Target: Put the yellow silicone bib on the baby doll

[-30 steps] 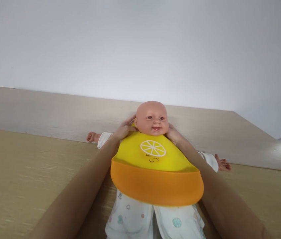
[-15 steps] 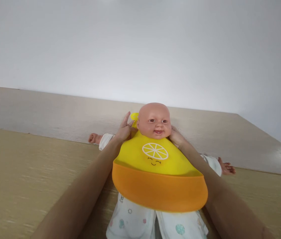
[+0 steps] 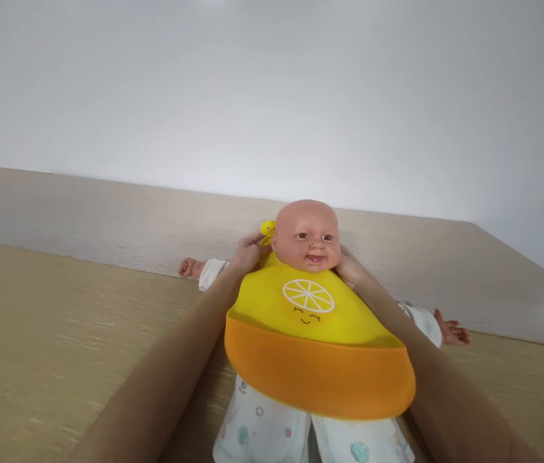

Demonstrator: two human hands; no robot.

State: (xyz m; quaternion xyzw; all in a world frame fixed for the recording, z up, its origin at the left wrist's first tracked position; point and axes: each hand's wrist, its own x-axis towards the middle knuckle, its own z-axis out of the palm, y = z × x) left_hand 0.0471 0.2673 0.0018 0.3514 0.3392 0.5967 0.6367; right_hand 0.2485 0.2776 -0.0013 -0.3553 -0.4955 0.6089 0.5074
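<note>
A baby doll in white spotted clothes lies face up, arms spread to both sides. Over its chest lies a yellow bib with an orange pocket, a lemon-slice print and a small smiling face. My left hand is closed at the left of the doll's neck, fingers on the bib's yellow strap, whose round-holed end shows beside the ear. On the other side, my right hand reaches behind the neck; its fingers are hidden by the doll's head.
The doll lies on a wood-grain surface. A paler board-like strip runs behind it, meeting a plain light wall. The doll's arms stick out past my forearms on both sides.
My left hand's raised finger has folded in onto the strap. The doll and bib appear slightly further right in view. My right hand stays behind the neck.
</note>
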